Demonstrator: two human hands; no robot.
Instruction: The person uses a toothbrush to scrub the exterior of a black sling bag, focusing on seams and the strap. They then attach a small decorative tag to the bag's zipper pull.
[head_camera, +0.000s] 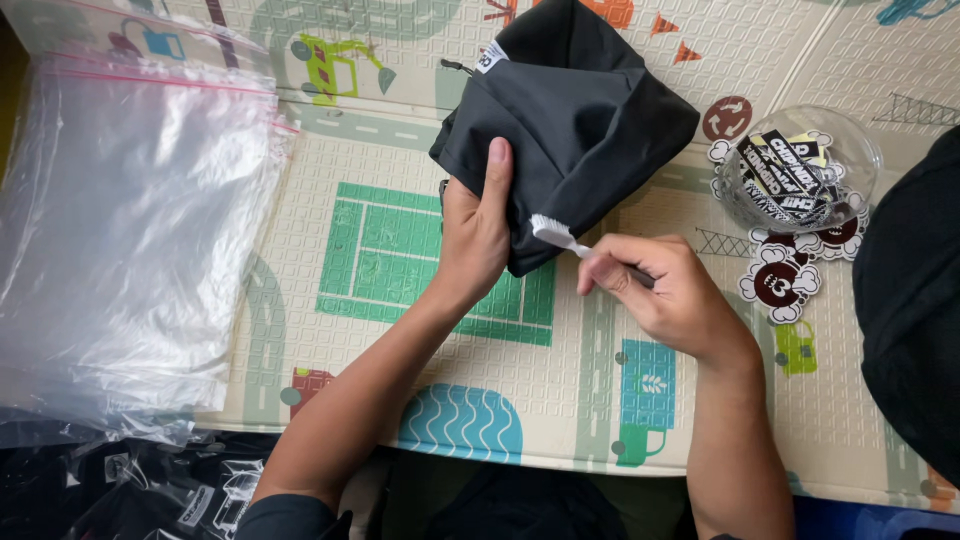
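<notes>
A folded black garment (575, 115) lies on the patterned play mat (400, 250). My left hand (478, 225) grips its lower left edge, thumb on top of the cloth. My right hand (655, 285) pinches the handle of a small white brush-like tool (557, 234), whose white head touches the garment's lower corner. A small white label shows at the garment's top edge.
A stack of clear zip bags (130, 230) covers the left side. A clear round bowl (800, 170) with black-and-white stickers sits at right, with loose round stickers (780, 283) beside it. Black fabric (915, 300) lies at the far right. Bagged dark items (170, 490) sit at bottom left.
</notes>
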